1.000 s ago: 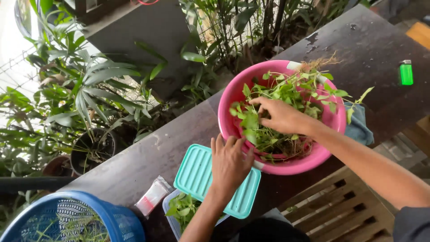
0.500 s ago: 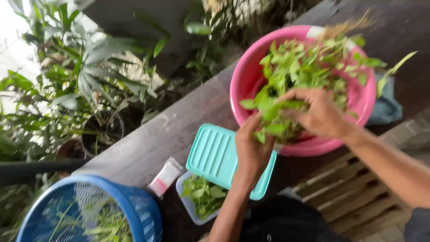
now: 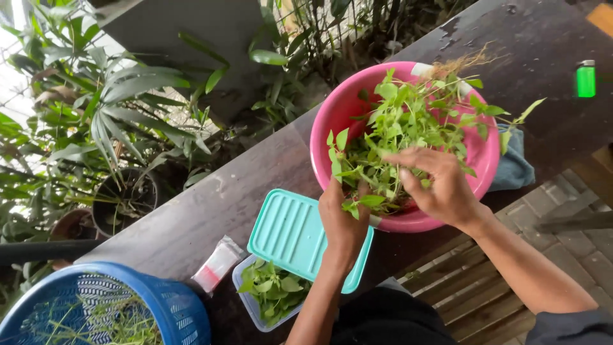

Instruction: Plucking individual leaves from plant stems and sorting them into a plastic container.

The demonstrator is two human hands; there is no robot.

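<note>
Since half a second ago, the left hand (image 3: 345, 220) is sliding deeper into the greens (image 3: 408, 137); both hands' fingers are pinching leafy stems inside the glossy round pink bowl (image 3: 332, 121), the right hand (image 3: 440, 185) above them.

I see one package on the dark bench (image 3: 211, 204): a small clear plastic packet (image 3: 217, 263) with a red strip at its lower end, lying flat between the blue basket (image 3: 172, 313) and the clear tub (image 3: 250, 300) of leaves.
</note>
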